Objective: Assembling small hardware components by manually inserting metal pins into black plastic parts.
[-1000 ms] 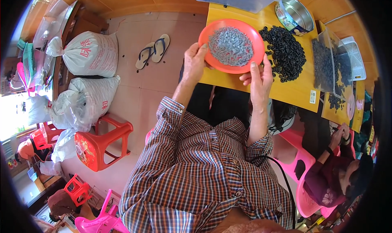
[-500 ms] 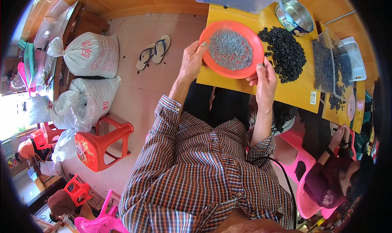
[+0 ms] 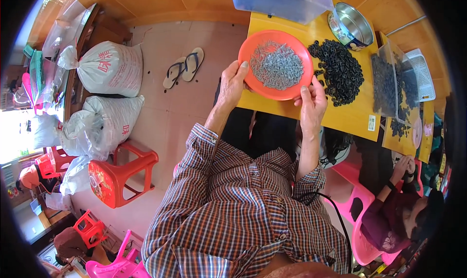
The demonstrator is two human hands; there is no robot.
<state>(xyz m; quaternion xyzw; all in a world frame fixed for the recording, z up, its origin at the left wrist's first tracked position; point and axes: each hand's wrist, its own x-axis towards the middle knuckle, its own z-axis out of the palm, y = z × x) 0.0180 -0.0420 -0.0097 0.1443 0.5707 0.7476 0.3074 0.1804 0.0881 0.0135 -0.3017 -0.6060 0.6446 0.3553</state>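
Note:
Between my two hands I hold a round orange plate (image 3: 248, 48) by its rim. A loose heap of small grey metal pins or screws (image 3: 279, 67) covers its middle; they are too small to name surely. My left hand (image 3: 233, 83) grips the left edge, thumb on top. At the lower right edge my right hand (image 3: 312, 102) is closed on the rim, thumb up and fingers beneath. The plate is over the near left part of the yellow table (image 3: 352, 113). Just right of it lies a pile of black ring-like parts (image 3: 340, 72).
Behind stand a clear plastic bin (image 3: 282, 3) and a round metal tin (image 3: 351, 27). Farther right are a clear box of black pieces (image 3: 396, 83) and a white basket (image 3: 422, 76). A co-worker (image 3: 394, 205) sits at right. White sacks (image 3: 109, 68), slippers (image 3: 184, 67) and a red stool (image 3: 124, 173) are left.
The grey pieces have shifted on the plate, from a blurred spread to a distinct heap with more orange showing. Both hands keep their hold; the whole view has moved slightly.

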